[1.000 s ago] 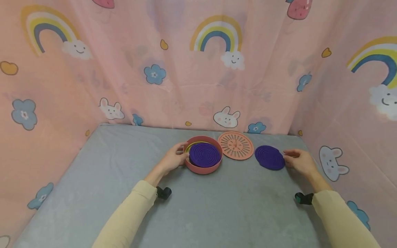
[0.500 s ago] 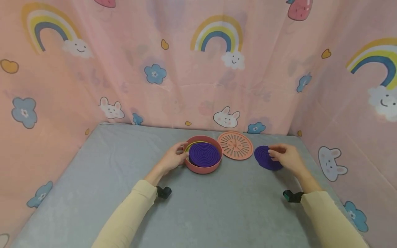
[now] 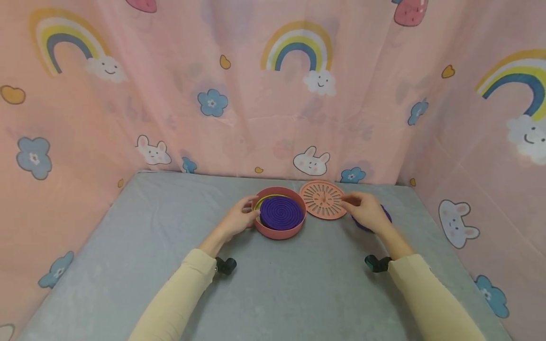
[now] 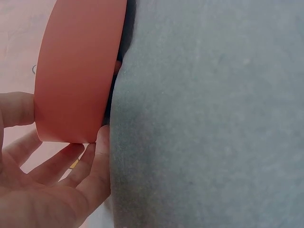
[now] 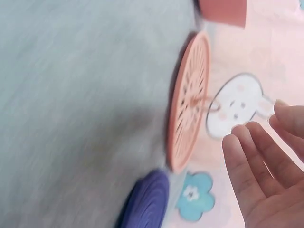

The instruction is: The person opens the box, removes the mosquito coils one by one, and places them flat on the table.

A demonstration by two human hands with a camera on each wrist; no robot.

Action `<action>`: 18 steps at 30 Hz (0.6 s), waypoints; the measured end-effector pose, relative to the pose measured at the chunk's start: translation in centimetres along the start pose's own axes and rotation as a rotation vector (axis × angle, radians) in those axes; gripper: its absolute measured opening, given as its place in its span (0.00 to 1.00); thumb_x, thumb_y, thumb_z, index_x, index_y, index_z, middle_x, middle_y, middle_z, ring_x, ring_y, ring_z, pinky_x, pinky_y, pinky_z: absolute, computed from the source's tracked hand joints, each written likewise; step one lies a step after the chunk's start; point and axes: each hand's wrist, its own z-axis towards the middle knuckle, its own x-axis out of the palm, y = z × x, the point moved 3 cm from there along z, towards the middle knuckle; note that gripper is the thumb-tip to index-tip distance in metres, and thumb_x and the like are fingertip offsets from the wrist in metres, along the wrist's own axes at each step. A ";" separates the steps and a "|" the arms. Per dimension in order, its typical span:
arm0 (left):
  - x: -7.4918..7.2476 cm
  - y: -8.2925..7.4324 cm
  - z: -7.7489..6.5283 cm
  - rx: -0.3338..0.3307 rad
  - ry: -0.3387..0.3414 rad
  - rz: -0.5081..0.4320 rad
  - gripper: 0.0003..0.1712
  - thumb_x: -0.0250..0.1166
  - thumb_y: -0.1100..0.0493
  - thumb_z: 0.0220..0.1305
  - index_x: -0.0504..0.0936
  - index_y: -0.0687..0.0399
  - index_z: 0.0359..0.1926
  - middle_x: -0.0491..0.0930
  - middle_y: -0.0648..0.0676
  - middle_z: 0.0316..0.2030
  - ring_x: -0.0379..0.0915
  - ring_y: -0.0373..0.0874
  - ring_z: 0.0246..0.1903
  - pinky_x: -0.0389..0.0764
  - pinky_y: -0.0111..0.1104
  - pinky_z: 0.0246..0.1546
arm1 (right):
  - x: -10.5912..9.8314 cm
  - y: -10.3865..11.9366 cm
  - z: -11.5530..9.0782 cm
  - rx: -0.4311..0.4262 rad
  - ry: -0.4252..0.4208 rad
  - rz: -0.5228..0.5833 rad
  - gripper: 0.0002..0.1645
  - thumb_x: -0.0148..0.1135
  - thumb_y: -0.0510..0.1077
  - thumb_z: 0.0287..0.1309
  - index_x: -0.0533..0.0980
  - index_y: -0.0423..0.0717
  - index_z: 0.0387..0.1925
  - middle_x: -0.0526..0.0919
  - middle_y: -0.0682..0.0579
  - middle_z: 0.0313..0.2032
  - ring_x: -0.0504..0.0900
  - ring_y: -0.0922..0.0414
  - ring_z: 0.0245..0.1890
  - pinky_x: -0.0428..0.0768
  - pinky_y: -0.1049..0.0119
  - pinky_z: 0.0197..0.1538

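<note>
A round coral box [image 3: 279,234] stands on the table with a purple mosquito coil [image 3: 281,213] lying in it, above a yellow ring [image 3: 261,201]. My left hand [image 3: 236,218] grips the box's left side, thumb at the rim; in the left wrist view its fingers bend against the wall [image 4: 78,71]. Right of the box lies a slotted coral lid [image 3: 323,201] with a small raised handle [image 5: 211,101]. My right hand [image 3: 364,210] hovers at the lid's right edge, fingers extended and holding nothing. Behind it a second purple coil [image 3: 386,214] is mostly hidden.
A grey cloth covers the table [image 3: 273,293]. Patterned pink curtains [image 3: 239,132] rise along its back and both sides. The lid and box stand near the back edge, almost touching each other.
My right hand has moved left, from the second coil's right edge across it to the lid. That coil has stayed on the table. The left hand and the box have not moved.
</note>
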 end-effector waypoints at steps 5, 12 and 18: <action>0.0 -0.1 0.0 -0.003 0.001 -0.003 0.30 0.62 0.56 0.74 0.68 0.44 0.74 0.65 0.61 0.71 0.68 0.56 0.68 0.83 0.41 0.53 | 1.2 2.0 0.8 -0.015 0.022 0.045 0.23 0.60 0.48 0.73 0.78 0.37 0.60 0.82 0.38 0.55 0.79 0.40 0.56 0.80 0.44 0.54; 0.0 0.0 0.2 -0.004 0.000 -0.004 0.30 0.62 0.56 0.74 0.68 0.44 0.74 0.65 0.61 0.71 0.68 0.56 0.68 0.83 0.41 0.53 | 3.0 4.4 1.8 -0.078 0.017 0.078 0.20 0.62 0.48 0.71 0.81 0.39 0.57 0.85 0.42 0.50 0.82 0.45 0.50 0.83 0.50 0.48; 0.0 0.1 0.2 -0.002 0.000 -0.004 0.30 0.62 0.56 0.74 0.69 0.44 0.74 0.65 0.61 0.71 0.68 0.56 0.67 0.84 0.40 0.52 | 4.1 6.1 2.5 -0.134 0.003 0.040 0.19 0.64 0.48 0.70 0.82 0.43 0.56 0.85 0.46 0.50 0.83 0.48 0.50 0.83 0.49 0.50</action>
